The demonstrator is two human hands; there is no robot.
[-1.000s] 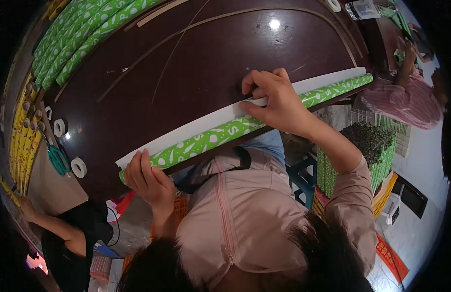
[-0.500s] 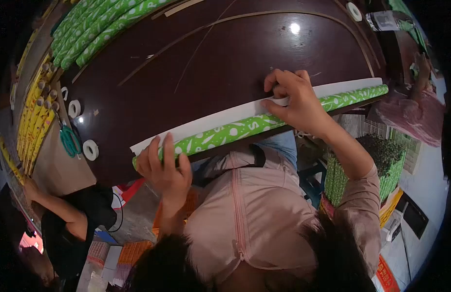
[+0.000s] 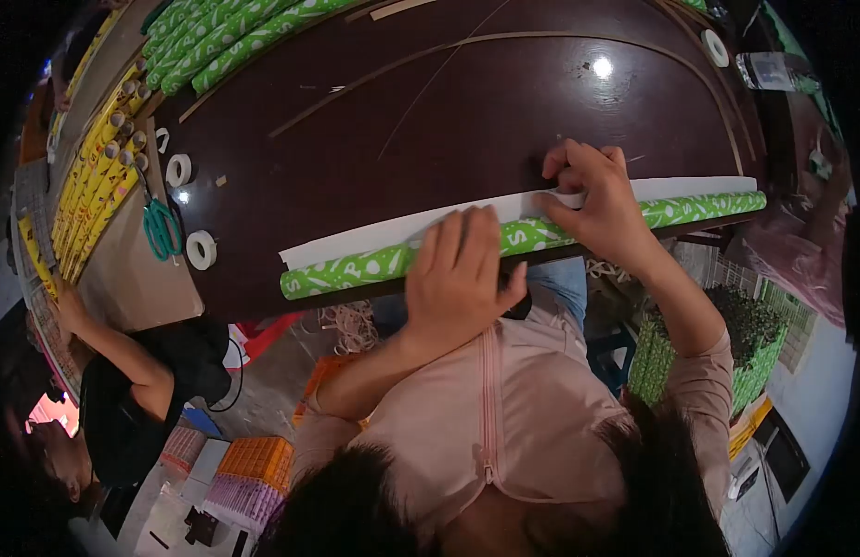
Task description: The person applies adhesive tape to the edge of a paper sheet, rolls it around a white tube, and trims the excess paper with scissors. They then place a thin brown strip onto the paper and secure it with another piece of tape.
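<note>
A long roll of green wrapping paper (image 3: 356,267) with white patterns lies along the table's near edge. Its white inner side shows as a narrow flap (image 3: 356,231) behind the roll. My left hand (image 3: 456,269) rests across the roll, left of its middle, fingers stretched out. Further right, my right hand (image 3: 592,198) is over the flap and roll with its fingers curled toward the thumb. Something whitish shows between that thumb and the fingers; whether it is tape or the paper's edge I cannot make out.
On the dark table (image 3: 291,186) lie white tape rolls (image 3: 201,250) and teal-handled scissors (image 3: 161,229). Finished green rolls (image 3: 235,42) are piled at the back left, beside yellow rolls (image 3: 105,176). At the left, a co-worker's arm (image 3: 114,339) reaches to a yellow roll.
My left hand has slid right along the roll from its left end to near the middle. My right hand keeps its curled pose at about the same part of the roll.
</note>
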